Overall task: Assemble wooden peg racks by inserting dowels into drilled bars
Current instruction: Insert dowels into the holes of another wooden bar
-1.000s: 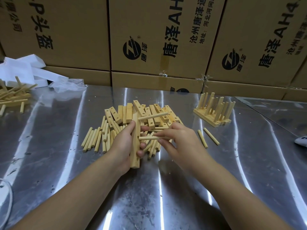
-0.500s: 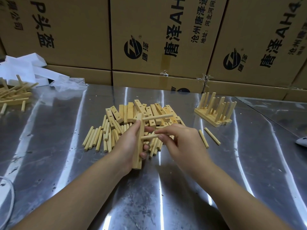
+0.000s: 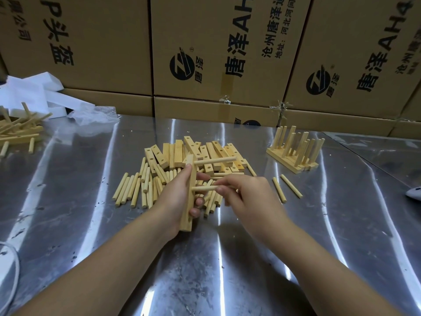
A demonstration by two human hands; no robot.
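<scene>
Head view: my left hand [image 3: 175, 197] curls round a drilled bar [image 3: 186, 221] held on end, so its holes face right. One dowel [image 3: 216, 160] juts out near the top, and my right hand [image 3: 246, 197] pinches a second dowel [image 3: 204, 188] with its tip at, or just inside, the middle hole; I judge this the pushing-home step. Stock lies within reach on the scuffed steel table [image 3: 227, 258]: a heap of bars [image 3: 205, 151], loose dowels [image 3: 134, 188] beside it, finished racks [image 3: 293, 153] set apart at right, and printed cartons [image 3: 216, 53] walling the back.
</scene>
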